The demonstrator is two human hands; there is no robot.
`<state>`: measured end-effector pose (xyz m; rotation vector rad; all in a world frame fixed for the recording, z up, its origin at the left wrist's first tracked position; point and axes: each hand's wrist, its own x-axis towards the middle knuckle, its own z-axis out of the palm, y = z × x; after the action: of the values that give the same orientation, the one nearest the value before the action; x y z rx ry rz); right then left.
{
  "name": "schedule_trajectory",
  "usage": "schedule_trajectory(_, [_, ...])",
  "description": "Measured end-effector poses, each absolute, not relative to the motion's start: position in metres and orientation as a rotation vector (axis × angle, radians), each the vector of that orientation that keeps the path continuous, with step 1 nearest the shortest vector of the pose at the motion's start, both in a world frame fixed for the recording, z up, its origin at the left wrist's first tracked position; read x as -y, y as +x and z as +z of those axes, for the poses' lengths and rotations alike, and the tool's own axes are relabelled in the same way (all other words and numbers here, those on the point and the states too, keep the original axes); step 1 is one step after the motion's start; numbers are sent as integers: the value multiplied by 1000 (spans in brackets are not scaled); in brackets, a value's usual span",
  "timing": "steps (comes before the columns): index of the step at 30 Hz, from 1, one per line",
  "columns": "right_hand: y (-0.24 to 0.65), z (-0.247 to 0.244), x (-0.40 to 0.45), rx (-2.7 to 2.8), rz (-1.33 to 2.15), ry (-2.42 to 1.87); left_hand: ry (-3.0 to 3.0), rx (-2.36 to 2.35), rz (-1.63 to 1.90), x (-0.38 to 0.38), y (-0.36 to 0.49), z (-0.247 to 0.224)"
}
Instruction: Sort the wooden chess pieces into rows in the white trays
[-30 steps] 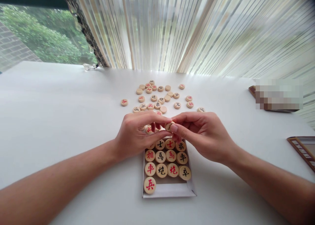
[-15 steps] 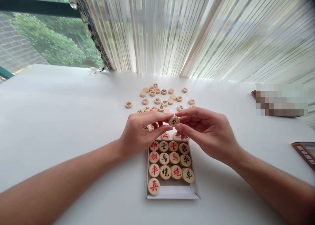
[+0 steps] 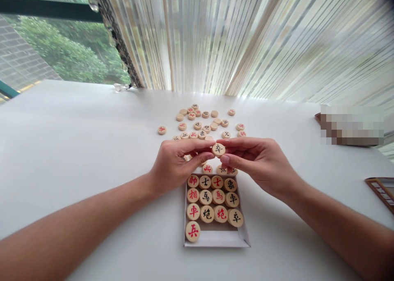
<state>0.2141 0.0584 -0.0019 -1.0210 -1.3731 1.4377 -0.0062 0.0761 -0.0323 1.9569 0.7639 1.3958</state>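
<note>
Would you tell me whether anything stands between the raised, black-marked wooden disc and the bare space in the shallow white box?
Rows of lettered discs lie in between, inside the shallow white box; above them, nothing visible blocks the raised, black-marked wooden disc.

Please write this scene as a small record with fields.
Left hand: fingertips on a round piece with a black character
Right hand: fingertips on the same piece
Open white box: three rows of four pieces, plus one red-marked piece at near left
Beyond box: loose pieces, some blank-faced, on white table
Background: striped curtain
</note>
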Motion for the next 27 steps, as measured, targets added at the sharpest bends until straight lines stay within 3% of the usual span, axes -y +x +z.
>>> schedule_trajectory(27, [212, 5, -54, 1563, 1379, -1082, 2039, -688, 1393, -75, -5, -32])
